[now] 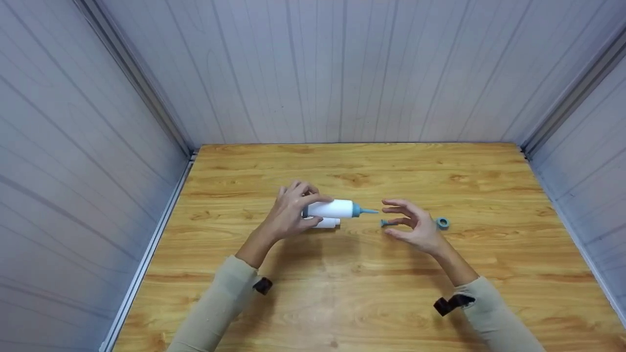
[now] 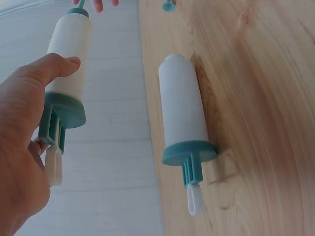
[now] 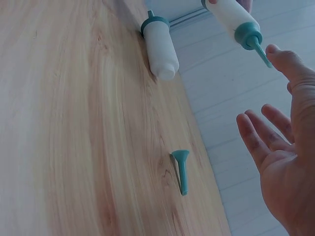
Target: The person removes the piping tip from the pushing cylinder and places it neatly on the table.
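Wht. cylindrical plastic tube [image 1: 337, 209], teal nozzle [image 1: 356, 210], teal base [image 2: 69, 109], off-wht. pull loop [image 2: 51, 164]. 2nd wht. cylindrical plastic tube [image 2: 182, 105], teal flange [image 2: 189, 152]. Teal flared plastic stem [image 3: 182, 172]. Teal plastic ring [image 1: 442, 228]. Yel.-brn. wood-grain desk [image 1: 318, 303], dk. streaks. Lt.-grey panel wall [image 1: 318, 73], dk. veining. Beige fabric sleeves [image 1: 210, 308], blk. straps [image 1: 459, 300].

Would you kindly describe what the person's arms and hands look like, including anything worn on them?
The plain beige fabric left sleeve and matching right sleeve end short of the hands. A small black block-shaped device shows beside the first, and a second black device beside the other. The left hand and right hand are gloveless.
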A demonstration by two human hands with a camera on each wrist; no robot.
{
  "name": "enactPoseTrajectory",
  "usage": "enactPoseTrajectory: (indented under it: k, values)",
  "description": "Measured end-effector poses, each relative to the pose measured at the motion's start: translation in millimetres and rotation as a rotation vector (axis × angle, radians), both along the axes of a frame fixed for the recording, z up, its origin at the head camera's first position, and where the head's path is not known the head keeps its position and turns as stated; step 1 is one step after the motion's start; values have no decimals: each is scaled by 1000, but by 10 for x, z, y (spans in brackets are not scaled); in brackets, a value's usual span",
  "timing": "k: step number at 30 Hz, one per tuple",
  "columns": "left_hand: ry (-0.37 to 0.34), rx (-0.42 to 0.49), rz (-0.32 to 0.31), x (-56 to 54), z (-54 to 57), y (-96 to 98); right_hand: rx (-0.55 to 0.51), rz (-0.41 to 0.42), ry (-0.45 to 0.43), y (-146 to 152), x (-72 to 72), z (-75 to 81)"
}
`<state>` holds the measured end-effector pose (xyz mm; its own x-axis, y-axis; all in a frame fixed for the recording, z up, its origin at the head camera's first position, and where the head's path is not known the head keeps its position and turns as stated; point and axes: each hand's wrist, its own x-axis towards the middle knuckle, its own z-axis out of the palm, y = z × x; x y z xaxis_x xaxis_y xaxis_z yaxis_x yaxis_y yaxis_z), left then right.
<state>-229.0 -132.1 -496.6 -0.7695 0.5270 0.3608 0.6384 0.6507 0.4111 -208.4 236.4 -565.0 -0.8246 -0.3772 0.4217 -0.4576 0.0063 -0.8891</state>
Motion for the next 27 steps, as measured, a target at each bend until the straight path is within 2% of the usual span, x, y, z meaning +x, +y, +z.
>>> enactPoseTrajectory:
  k: [16,27]
  values:
    - [53,16,-56,103,24,193,-30,23,-5,-165,21,23]
    - [47,-6,-88,180,90,273,-54,52,23,-228,67,87]
